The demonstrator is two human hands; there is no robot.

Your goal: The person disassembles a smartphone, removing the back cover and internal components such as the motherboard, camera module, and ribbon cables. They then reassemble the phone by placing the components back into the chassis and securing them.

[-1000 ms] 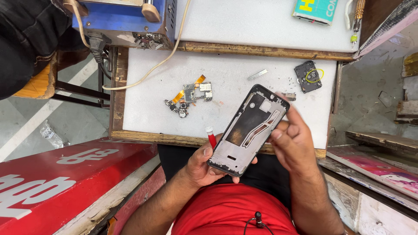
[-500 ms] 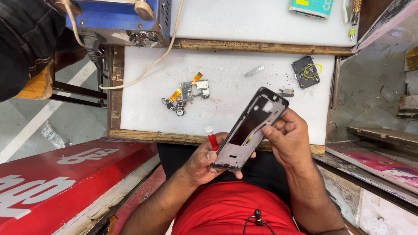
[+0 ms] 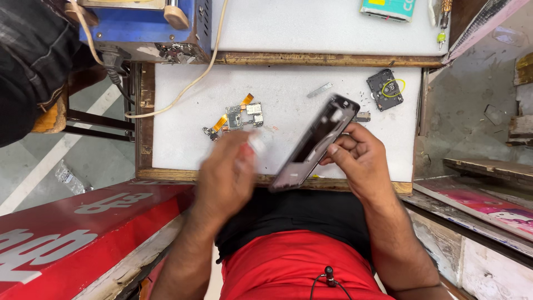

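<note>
holding: one dark rectangular phone frame with its inner side up (image 3: 316, 141), tilted on a diagonal above the near edge of the white work mat (image 3: 288, 105), lower end toward my lap. my right hand (image 3: 361, 161) grips it along its right side, fingers curled against the long edge, thumb laid on the frame.

my left hand (image 3: 225, 180) sits just left of the frame, blurred; something small and pale shows at its fingertips, and i cannot tell what it is or how tightly the fingers close.

on the mat, beyond the left hand: one small green circuit board with orange flex cables and loose bits (image 3: 236, 118). beyond the top of the frame: one thin silver metal strip (image 3: 320, 90). far right corner: one small black square module with a yellow ring mark (image 3: 387, 89). just beside the frame's top end: one small grey metal part (image 3: 362, 116).

past the mat: one blue metal machine (image 3: 150, 25) with a cream cable (image 3: 194, 78) trailing across the mat's corner. left of me: one red painted board (image 3: 66, 233).
</note>
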